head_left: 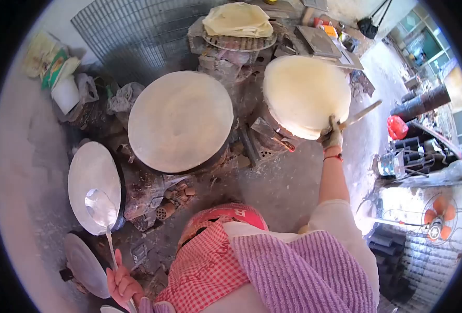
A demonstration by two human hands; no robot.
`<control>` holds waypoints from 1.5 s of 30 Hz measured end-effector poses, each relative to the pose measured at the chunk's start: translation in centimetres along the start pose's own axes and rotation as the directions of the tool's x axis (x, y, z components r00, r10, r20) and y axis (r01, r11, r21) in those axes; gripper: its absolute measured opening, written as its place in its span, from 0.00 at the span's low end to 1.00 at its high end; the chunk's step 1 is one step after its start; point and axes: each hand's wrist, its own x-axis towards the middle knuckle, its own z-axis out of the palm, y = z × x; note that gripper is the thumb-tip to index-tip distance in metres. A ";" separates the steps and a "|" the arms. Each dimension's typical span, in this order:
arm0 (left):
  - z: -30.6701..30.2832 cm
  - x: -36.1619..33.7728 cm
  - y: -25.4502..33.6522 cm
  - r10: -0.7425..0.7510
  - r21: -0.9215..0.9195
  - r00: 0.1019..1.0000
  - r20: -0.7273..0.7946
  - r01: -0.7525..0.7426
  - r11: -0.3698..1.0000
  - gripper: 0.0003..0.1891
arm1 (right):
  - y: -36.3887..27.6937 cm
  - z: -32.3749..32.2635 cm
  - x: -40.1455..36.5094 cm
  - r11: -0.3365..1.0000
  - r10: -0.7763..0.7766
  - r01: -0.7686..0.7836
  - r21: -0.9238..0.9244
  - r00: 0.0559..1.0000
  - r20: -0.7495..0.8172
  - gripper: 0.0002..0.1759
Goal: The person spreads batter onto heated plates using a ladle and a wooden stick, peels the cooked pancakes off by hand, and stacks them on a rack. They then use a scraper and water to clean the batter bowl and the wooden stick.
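Note:
At the lower left, my left hand is closed around the long handle of a metal ladle. The ladle's round bowl lies over a pale, batter-coated griddle; whether it touches cannot be seen. My right hand, in a dark-stained glove, reaches far out to the right griddle's near edge. It grips a flat wooden stick that points up and right. Beside its fingers is a thin, round, cream-coloured pancake covering that griddle. Between the hands, a large griddle carries a pale, even layer.
A stack of folded thin sheets rests on a round rack at the back. Coal briquettes lie on the floor near the middle griddle. A bare griddle stands at lower left. An orange-bladed fan is at right.

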 end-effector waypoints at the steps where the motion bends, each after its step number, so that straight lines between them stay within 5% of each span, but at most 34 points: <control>1: 0.8 1.0 -0.4 -0.010 0.011 1.000 -0.003 0.010 1.000 0.31 | 1.6 -1.2 0.9 0.998 0.041 -0.037 0.058 0.997 -0.067 0.15; 9: 2.8 3.3 -1.5 -0.043 -0.061 0.998 0.055 0.046 0.997 0.33 | 1.5 -2.1 0.1 0.995 -0.094 0.096 -0.006 0.970 -0.225 0.17; 11: 2.3 2.7 -1.1 0.006 -0.122 0.993 0.114 0.008 0.992 0.34 | 3.1 -4.3 0.3 0.973 -0.181 0.104 -0.206 0.898 -0.401 0.19; 12: 1.7 2.0 -0.6 0.037 -0.173 0.988 0.150 -0.010 0.985 0.36 | 3.0 -3.9 -1.9 0.987 -0.117 0.051 -0.152 0.878 -0.464 0.18; 13: 1.4 1.3 -0.1 0.031 -0.182 0.983 0.182 0.003 0.983 0.36 | 5.6 -8.0 0.7 0.982 -0.182 0.151 -0.116 0.922 -0.343 0.15; 14: 1.8 0.5 -0.5 0.116 -0.249 0.987 0.110 -0.086 0.965 0.36 | 3.7 -5.7 -4.3 0.917 -0.230 0.097 -0.386 0.921 -0.314 0.12; 15: 1.5 -0.3 0.1 0.150 -0.268 0.981 0.125 -0.112 0.957 0.36 | 2.4 -2.5 -9.6 0.960 -0.156 0.119 -0.252 0.979 -0.133 0.07; 16: 1.7 -1.3 0.6 0.215 -0.302 0.971 0.106 -0.174 0.937 0.36 | 2.7 0.8 -13.1 0.923 -0.226 0.182 -0.339 0.969 -0.097 0.07; 19: -0.5 -5.7 5.8 0.317 -0.294 0.938 0.140 -0.267 0.918 0.36 | 9.6 5.9 -17.2 0.886 -0.026 0.207 -0.415 0.915 0.402 0.23; 20: -1.4 -7.4 7.8 0.387 -0.322 0.910 0.149 -0.326 0.889 0.36 | 12.1 8.3 -19.8 0.879 0.086 0.178 -0.443 0.854 0.513 0.27; 22: -1.8 -10.5 11.1 0.506 -0.252 0.848 0.159 -0.460 0.851 0.33 | 16.8 13.6 -28.7 0.627 0.056 0.620 -0.472 0.568 0.821 0.31; 23: -3.0 -11.9 13.3 0.549 -0.173 0.822 0.151 -0.525 0.833 0.30 | 18.6 16.3 -34.4 0.691 0.014 0.661 -0.294 0.394 0.919 0.32; 25: -6.0 -14.4 18.2 0.669 0.396 0.735 0.110 -0.650 0.648 0.26 | 21.0 19.1 -47.0 0.772 0.012 0.632 -0.066 0.089 0.996 0.33; 26: -7.4 -15.5 21.5 0.689 0.638 0.722 0.066 -0.561 0.527 0.22 | 22.4 20.0 -52.2 0.802 0.058 0.597 -0.015 -0.053 0.997 0.33; 28: -8.0 -16.7 28.1 0.661 0.611 0.750 -0.034 -0.508 0.607 0.21 | 26.6 21.2 -60.5 0.834 0.163 0.552 0.028 -0.294 0.942 0.29; 29: -8.4 -17.0 30.8 0.603 0.587 0.785 -0.143 -0.424 0.690 0.21 | 26.7 21.5 -64.3 0.826 0.169 0.562 0.034 -0.306 0.937 0.29; 31: -10.1 -16.2 34.8 0.594 0.553 0.793 -0.134 -0.438 0.709 0.20 | 26.2 22.1 -70.3 0.776 0.446 0.588 -0.225 -0.261 0.856 0.24; 33: -11.0 -14.4 37.0 0.562 0.518 0.817 -0.125 -0.429 0.740 0.18 | 27.6 21.6 -73.1 0.755 0.445 0.615 -0.229 -0.224 0.867 0.24; 35: -11.2 -12.2 37.2 0.646 0.597 0.734 -0.207 -0.429 0.678 0.19 | 29.1 21.1 -74.5 0.723 0.454 0.644 -0.248 -0.173 0.874 0.23; 39: -13.1 -7.3 37.6 0.645 0.593 0.714 -0.271 -0.404 0.696 0.19 | 32.6 21.5 -74.4 0.529 0.374 0.848 -0.025 -0.207 0.904 0.21; 41: -14.1 -6.1 39.0 0.624 0.520 0.719 -0.304 -0.424 0.742 0.16 | 34.2 21.8 -73.9 0.311 0.503 0.950 -0.027 -0.140 0.853 0.20; 44: -15.9 -5.7 43.9 0.709 0.604 0.648 -0.277 -0.457 0.653 0.14 | 35.5 22.7 -74.8 0.365 0.479 0.931 0.020 -0.206 0.853 0.19; 45: -16.3 -6.0 45.3 0.799 0.657 0.544 -0.258 -0.508 0.558 0.14 | 36.5 22.7 -75.3 0.427 0.422 0.902 0.054 -0.252 0.871 0.19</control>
